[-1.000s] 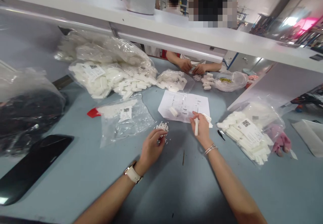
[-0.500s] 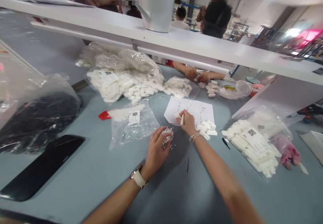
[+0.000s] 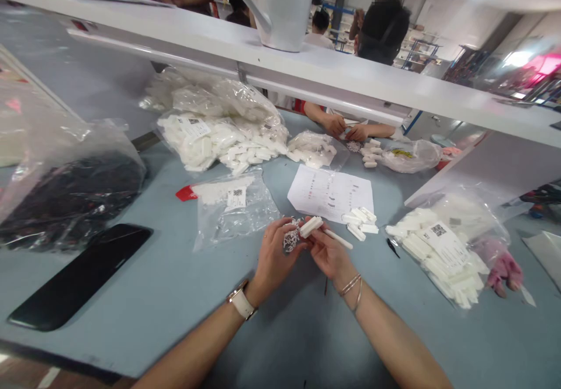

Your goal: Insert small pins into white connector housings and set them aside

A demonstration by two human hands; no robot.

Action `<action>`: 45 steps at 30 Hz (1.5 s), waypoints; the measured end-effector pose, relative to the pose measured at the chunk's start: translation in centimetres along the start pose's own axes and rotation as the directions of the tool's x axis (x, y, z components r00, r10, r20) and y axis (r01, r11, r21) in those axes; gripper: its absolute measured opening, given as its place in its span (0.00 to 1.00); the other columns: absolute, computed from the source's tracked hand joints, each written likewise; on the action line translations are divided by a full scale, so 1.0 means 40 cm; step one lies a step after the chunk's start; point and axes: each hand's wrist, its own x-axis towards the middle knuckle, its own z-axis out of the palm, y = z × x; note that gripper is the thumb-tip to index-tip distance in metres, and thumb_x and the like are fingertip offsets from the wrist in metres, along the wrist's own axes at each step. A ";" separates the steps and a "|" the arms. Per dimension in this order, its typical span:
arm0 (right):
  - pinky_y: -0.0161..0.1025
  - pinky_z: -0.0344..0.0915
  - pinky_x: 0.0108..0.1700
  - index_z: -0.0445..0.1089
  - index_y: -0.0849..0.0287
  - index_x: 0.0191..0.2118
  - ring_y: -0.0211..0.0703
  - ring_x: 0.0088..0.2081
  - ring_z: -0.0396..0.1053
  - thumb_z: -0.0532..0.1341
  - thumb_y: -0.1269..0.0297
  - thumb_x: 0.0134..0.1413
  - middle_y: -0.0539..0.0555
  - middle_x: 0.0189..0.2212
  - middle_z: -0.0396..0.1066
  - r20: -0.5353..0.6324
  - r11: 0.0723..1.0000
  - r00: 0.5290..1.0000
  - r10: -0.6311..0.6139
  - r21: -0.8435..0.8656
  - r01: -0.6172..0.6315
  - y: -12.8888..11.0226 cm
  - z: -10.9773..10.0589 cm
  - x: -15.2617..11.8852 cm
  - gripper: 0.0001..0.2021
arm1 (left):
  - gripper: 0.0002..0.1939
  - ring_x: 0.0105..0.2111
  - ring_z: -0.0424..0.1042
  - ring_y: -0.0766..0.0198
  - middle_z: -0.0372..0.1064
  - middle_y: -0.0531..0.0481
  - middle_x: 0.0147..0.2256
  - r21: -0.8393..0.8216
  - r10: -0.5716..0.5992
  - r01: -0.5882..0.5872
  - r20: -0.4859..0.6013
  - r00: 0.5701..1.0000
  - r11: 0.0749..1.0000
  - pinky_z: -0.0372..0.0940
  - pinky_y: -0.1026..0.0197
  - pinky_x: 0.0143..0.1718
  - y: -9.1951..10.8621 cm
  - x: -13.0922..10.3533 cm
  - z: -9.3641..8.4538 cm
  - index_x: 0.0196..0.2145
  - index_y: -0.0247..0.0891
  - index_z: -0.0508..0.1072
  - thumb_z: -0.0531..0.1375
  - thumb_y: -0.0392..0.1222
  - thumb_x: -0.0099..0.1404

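My right hand (image 3: 331, 256) holds a short white plastic block (image 3: 311, 226) in its fingertips. A slim white stick (image 3: 338, 238) also lies in that hand, pointing out to the right. Close by on the left, my left hand (image 3: 277, 257) has its thumb and fingertips brought together at the block's left end; whatever they pinch is too small to make out. Under and beside the left fingers lies a heap of tiny white pieces (image 3: 291, 239), partly hidden. Beyond the hands is a printed sheet (image 3: 326, 187), with several loose white blocks (image 3: 362, 223) on its near right corner.
Bags of white parts stand at the back (image 3: 210, 138) and right (image 3: 438, 249). A flat clear bag (image 3: 239, 208) lies left, near a black panel (image 3: 81, 278). A shelf (image 3: 350, 76) with a white jug (image 3: 283, 9) crosses above. Another person's hands (image 3: 346, 127) work opposite.
My right hand has come back from over the sheet toward my left hand, with the white block and stick in it. My left fingers have closed in at the block's end.
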 end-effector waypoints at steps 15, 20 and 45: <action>0.48 0.71 0.42 0.55 0.51 0.27 0.46 0.39 0.74 0.62 0.66 0.42 0.50 0.37 0.75 -0.021 0.987 0.992 -0.128 -0.105 0.125 0.001 -0.021 -0.013 0.12 | 0.08 0.41 0.71 0.57 0.73 0.46 0.39 -0.031 0.069 -0.068 0.035 0.997 0.997 0.58 0.44 0.53 0.011 0.003 -0.011 0.42 0.40 0.68 0.57 0.37 0.63; 0.44 0.71 0.39 0.53 0.52 0.26 0.43 0.35 0.74 0.64 0.66 0.41 0.49 0.34 0.75 -0.091 0.987 0.986 -0.141 -0.089 0.133 -0.017 -0.033 -0.003 0.15 | 0.07 0.38 0.71 0.57 0.73 0.44 0.36 -0.113 0.030 -0.021 0.078 0.997 0.993 0.65 0.52 0.44 0.002 0.011 -0.021 0.39 0.38 0.70 0.55 0.39 0.65; 0.34 0.63 0.30 0.59 0.55 0.25 0.40 0.26 0.70 0.57 0.72 0.47 0.48 0.23 0.70 0.350 0.234 0.927 -0.131 -0.898 0.372 0.012 -0.077 -0.003 0.07 | 0.18 0.37 0.72 0.56 0.73 0.42 0.39 -0.155 -0.403 0.402 0.023 0.915 0.902 0.66 0.53 0.41 -0.040 0.020 -0.012 0.42 0.35 0.70 0.53 0.51 0.63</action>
